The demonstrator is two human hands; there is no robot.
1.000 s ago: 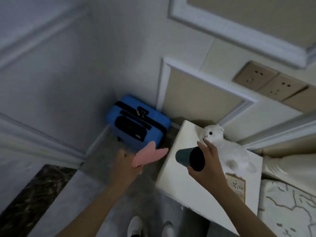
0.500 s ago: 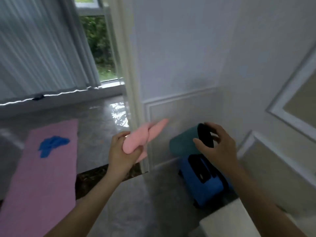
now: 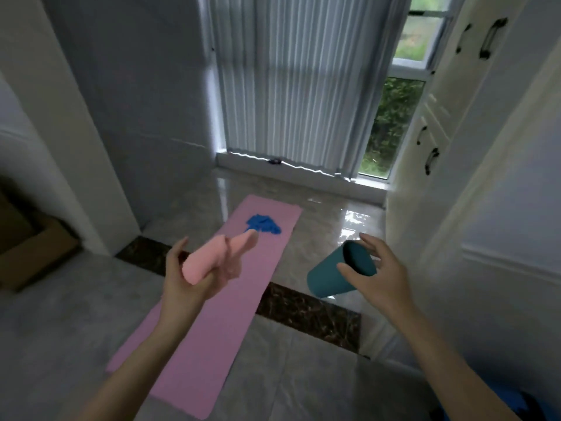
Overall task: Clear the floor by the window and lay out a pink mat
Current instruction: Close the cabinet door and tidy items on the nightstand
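Pink mat (image 3: 212,314) already laid; we carry items — left hand (image 3: 182,278) gripping a pink object (image 3: 212,259), right hand (image 3: 379,275) a teal cup (image 3: 331,278) — next, probably set both aside.

Dim daylight through the curtained window (image 3: 291,86) glares off the wet-looking floor (image 3: 358,220); edges bend, slightly soft.

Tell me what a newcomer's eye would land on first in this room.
First the pink mat, spread on the shiny floor toward the curtained window, with a crumpled blue cloth lying near its far end. Next, what the hands carry: the left hand holds a soft pink object, and the right hand grips a teal cup tilted on its side.
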